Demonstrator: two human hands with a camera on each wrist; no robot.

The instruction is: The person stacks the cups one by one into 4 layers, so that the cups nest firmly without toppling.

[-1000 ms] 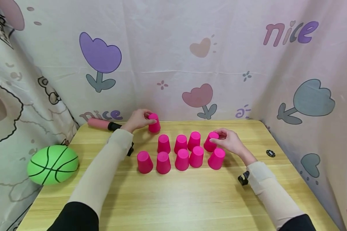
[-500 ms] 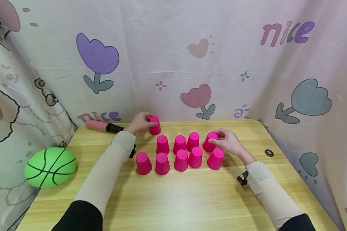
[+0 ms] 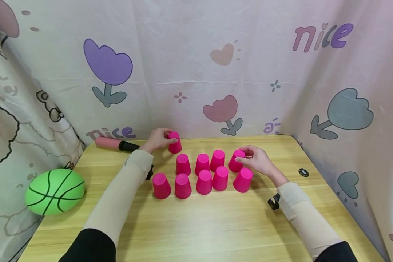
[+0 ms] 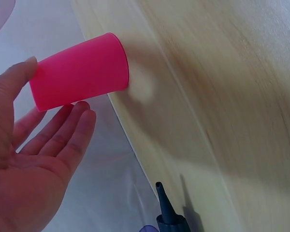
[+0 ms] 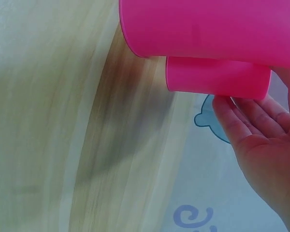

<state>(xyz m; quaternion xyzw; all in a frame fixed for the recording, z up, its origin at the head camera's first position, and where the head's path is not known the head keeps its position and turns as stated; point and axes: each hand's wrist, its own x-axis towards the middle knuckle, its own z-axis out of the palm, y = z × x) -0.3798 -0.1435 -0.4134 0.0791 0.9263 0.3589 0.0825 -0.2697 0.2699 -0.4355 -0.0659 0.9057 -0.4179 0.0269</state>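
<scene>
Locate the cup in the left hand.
In the head view, the cup is left of centre near the far edge of the table, pinched by the left hand, behind the two rows of pink cups and right of the pink-and-black tool.

Hanging cloth [image 3: 170,43], pale and creased — draped behind and along both sides; printed with a purple tulip [image 3: 108,65], a peach heart [image 3: 222,55] and "nice" lettering [image 3: 326,39]. Table [image 3: 196,229], light wood-grained, rear corners rounded — placed before the cloth; dimmer shading seen in the cloth's right-hand fold.
</scene>
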